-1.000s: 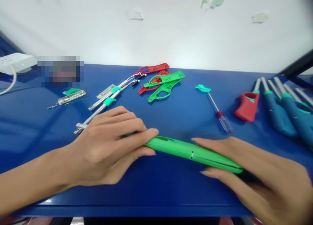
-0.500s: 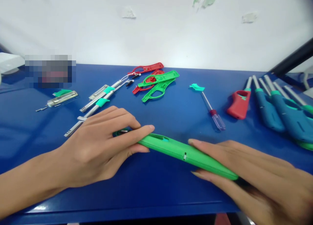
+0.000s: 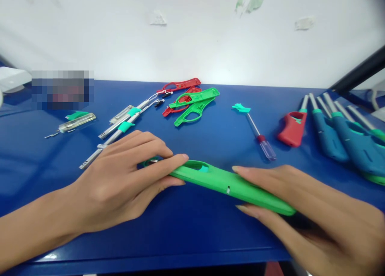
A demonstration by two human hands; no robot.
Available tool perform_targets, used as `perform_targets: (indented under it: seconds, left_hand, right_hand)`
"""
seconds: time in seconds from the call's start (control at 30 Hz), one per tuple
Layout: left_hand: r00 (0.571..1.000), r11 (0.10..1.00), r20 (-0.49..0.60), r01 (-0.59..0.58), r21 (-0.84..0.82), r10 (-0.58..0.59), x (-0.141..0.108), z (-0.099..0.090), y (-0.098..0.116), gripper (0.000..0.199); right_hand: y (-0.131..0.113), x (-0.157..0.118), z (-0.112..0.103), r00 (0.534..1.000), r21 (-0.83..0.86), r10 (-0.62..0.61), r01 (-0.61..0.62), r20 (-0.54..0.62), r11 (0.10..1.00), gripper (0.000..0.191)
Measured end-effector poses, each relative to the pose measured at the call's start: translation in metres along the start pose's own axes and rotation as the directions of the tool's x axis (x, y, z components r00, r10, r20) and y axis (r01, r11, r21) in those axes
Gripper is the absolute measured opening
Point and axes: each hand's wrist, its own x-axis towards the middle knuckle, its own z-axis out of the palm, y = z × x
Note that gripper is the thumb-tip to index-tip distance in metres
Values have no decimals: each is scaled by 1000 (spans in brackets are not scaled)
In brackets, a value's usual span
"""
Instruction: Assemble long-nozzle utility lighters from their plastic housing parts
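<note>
A green lighter body [image 3: 210,180] with a teal trigger in its finger loop lies across the front of the view, held above the blue table between both hands. My left hand [image 3: 129,180] is closed round its left end, thumb and fingers pinching near the loop; the metal tube there is mostly hidden. My right hand [image 3: 303,204] grips the other end from the right, fingertips on the upper and lower faces. A small slot shows in its side, between the hands.
Behind my left hand lie metal tubes [image 3: 116,135] with wires and a clear fuel tank [image 3: 77,122]. Green half shells [image 3: 195,107] and red ones [image 3: 183,85] are stacked farther back. To the right are a screwdriver [image 3: 266,148], a red lighter [image 3: 291,129] and several blue lighters [image 3: 355,142].
The green lighter body has rolled slightly, so more of its finger loop and teal trigger shows. My right hand has shifted a little with it; my left hand keeps its grip.
</note>
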Motion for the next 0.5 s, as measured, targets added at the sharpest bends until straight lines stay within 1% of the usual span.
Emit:
perform_targets:
  seconds: [0.1, 0.23, 0.33, 0.4, 0.5]
  left_hand:
    - [1000, 1000, 3, 16, -4, -16, 0, 0, 0, 23]
    - [1000, 1000, 15, 17, -17, -17, -1, 0, -1, 23]
    - [1000, 1000, 20, 16, -19, -15, 0, -1, -1, 24]
    - [1000, 1000, 22, 16, -24, -15, 0, -1, -1, 25]
    - [1000, 999, 23, 14, -30, -13, 0, -1, 0, 24]
  right_hand:
    - [0, 0, -1, 1000, 20, 27, -27, 5, 999, 31]
    - [4, -4, -3, 999, 3, -35, 35, 38, 999, 31]
    - [6, -5, -5, 993, -45, -95, 98, 75, 994, 40]
    - [6, -6, -6, 988, -46, -122, 127, 98, 991, 45]
    - [7, -5, -6, 990, -14, -109, 110, 89, 994, 44]
